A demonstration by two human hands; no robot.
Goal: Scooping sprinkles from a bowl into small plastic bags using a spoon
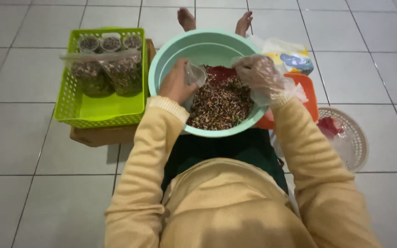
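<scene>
Position: you sit on the tiled floor (33, 151) with the mint basin (175, 50) in your lap, feet at 12 o'clock beyond its rim.
Left hand: your left hand (176, 85) sits at the basin's 9 o'clock edge, fingers closed around a small clear bag (195, 74) held mouth-up over the mix.
Right hand: your right hand (257, 73), in a thin plastic glove, rests at the basin's 2 o'clock, curled onto the mix; what it holds, if anything, cannot be told. Hands apart, both over the basin.
Contents: speckled dry mix (219, 105), brown with green and red flecks, fills the lower half; a red scoop-like shape (222, 72) shows at 12 o'clock (partly hidden, kind uncertain).
Doing it well: judging from the grip, keep the bag's mouth wide and low over the basin so spills fall back in. Bring the gloved hand right to the opening before releasing. Keep the basin level on your lap.
Count, filled bags: three, standing upright in the lime green basket (99, 110) at 10 o'clock.
Count, baskets: one green, resting on a brown box (102, 135); one round white basket (354, 138) at 4 o'clock with something red inside.
Count, other: one orange container (307, 92) at 3 o'clock; one printed plastic packet (285, 55) at 2 o'clock.
</scene>
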